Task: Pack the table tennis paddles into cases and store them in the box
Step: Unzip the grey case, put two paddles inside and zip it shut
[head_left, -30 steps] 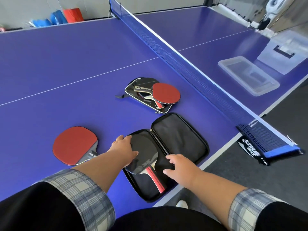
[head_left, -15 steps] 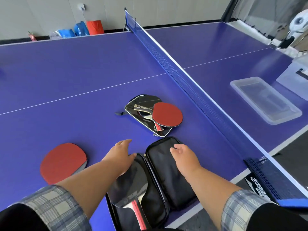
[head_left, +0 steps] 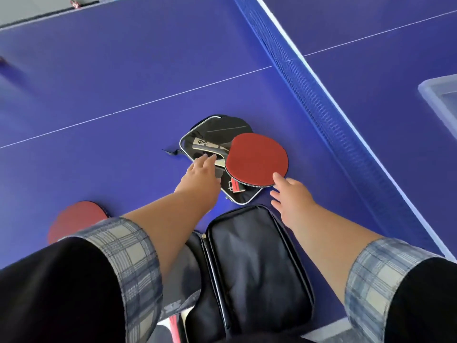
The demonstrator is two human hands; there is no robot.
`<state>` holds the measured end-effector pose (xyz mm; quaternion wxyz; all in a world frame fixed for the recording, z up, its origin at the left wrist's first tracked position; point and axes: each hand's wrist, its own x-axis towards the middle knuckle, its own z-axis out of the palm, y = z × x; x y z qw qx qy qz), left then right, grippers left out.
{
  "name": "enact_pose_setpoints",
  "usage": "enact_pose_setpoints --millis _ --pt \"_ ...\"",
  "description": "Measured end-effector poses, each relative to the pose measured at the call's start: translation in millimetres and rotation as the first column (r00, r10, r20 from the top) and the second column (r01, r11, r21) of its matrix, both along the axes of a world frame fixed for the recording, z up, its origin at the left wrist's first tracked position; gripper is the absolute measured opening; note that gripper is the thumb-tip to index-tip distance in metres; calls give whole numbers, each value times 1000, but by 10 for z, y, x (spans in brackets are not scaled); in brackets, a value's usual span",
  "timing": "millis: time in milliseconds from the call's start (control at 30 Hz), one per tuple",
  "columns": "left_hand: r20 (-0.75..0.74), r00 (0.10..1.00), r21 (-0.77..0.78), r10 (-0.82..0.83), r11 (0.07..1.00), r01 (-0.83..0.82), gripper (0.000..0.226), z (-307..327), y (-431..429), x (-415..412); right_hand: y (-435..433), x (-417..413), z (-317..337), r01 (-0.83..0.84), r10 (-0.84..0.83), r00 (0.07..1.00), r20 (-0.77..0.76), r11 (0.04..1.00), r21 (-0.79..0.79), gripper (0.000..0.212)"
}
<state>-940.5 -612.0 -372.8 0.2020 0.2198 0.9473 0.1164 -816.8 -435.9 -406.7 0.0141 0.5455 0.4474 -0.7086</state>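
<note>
A blue table (head_left: 123,78) crossed by a net (head_left: 319,95) is seen, with an unzipped black case (head_left: 254,263) lying open at its near edge and a clear box (head_left: 435,95) beyond the net. A smaller case (head_left: 220,129) farther out carries a red paddle (head_left: 257,159), and another paddle (head_left: 74,219) is half hidden by a sleeve (head_left: 123,256). The left hand (head_left: 202,174) and right hand (head_left: 289,194) are spread open, empty, at that case and paddle.

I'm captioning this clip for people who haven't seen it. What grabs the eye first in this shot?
The red paddle stands out most, lying across a small open case mid-table beside the net. Both bare hands reach toward it: the left hand at the case's near-left edge, the right hand at the paddle's rim. A larger black case lies open nearest the camera.
</note>
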Motion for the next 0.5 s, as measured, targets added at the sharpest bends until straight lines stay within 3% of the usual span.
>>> enact_pose_setpoints --millis 100,300,500 --pt "-56 994 -90 -89 992 83 69 16 237 -209 117 -82 -97 -67 68 997 45 998 -12 30" --pt "-74 958 -358 -278 904 234 80 -32 499 -513 172 -145 -155 -69 74 991 110 996 -48 18" --pt "-171 916 -416 -362 870 266 67 -121 516 -600 204 -164 -161 -136 140 981 131 990 -41 8"
